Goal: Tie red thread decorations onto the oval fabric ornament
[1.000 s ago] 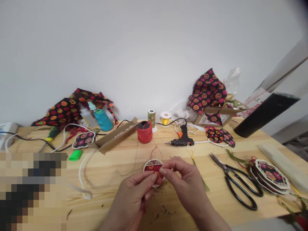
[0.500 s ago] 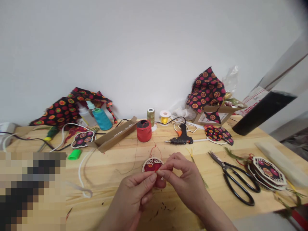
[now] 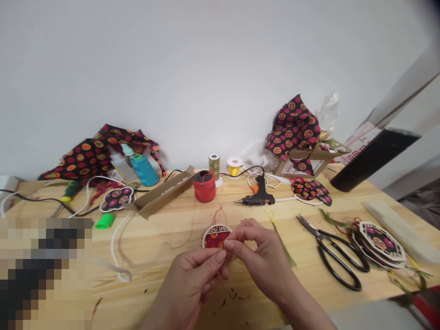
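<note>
A small round red ornament [image 3: 215,235] with a white fretwork rim lies on the wooden table [image 3: 165,256], with a thin red thread rising from its top. My left hand [image 3: 194,286] and my right hand [image 3: 261,256] meet just below and right of it. Both hands have fingers pinched together at the ornament's lower right edge, where red thread shows. What exactly each fingertip grips is too small to make out. A red thread spool [image 3: 204,186] stands behind the ornament.
Black scissors [image 3: 335,256] and a stack of octagonal ornaments [image 3: 380,243] lie right. A black glue gun [image 3: 257,195], teal spool [image 3: 143,169], cardboard channel [image 3: 161,195], patterned fabric [image 3: 92,153], white cord [image 3: 117,247] and green cap [image 3: 104,222] sit behind and left.
Both hands have shifted slightly, staying pinched at the ornament's lower edge; the view has tilted a little. Nothing else on the table has moved.
</note>
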A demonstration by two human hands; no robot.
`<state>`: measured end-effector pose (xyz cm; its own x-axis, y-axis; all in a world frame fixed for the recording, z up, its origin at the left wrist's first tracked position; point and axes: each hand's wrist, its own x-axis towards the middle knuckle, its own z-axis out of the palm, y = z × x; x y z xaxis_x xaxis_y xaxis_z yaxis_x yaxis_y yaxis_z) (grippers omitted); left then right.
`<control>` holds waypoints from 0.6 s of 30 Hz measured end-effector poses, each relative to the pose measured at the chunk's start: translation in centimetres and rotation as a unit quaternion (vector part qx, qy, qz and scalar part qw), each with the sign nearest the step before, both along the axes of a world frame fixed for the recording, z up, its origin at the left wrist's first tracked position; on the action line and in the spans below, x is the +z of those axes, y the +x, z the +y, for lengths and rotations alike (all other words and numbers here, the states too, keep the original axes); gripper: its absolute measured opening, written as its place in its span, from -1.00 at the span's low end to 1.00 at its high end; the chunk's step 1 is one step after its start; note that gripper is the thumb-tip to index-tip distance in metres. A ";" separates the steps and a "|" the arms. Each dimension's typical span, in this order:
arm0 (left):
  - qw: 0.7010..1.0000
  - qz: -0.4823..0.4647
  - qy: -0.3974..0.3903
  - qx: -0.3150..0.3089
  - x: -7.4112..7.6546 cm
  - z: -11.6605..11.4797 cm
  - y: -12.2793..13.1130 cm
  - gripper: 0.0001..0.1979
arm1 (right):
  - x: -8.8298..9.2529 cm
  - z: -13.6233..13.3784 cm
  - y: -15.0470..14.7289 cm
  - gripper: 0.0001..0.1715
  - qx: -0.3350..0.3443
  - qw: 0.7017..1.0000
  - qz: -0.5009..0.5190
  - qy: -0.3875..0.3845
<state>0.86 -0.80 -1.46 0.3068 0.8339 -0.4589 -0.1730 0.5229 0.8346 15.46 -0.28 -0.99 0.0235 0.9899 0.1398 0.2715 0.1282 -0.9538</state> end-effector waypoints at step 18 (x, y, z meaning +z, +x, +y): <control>0.998 0.040 0.028 -0.041 0.1 0.4 0.0 -0.63 | -1.0 0.6 0.5 -0.83 0.118 0.907 0.336 -0.224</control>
<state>0.83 -0.44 -1.38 0.3391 0.8327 -0.4378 -0.0627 0.4843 0.8727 15.96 0.33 -2.02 -0.2647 0.9327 -0.2449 -0.3754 -0.3335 -0.8648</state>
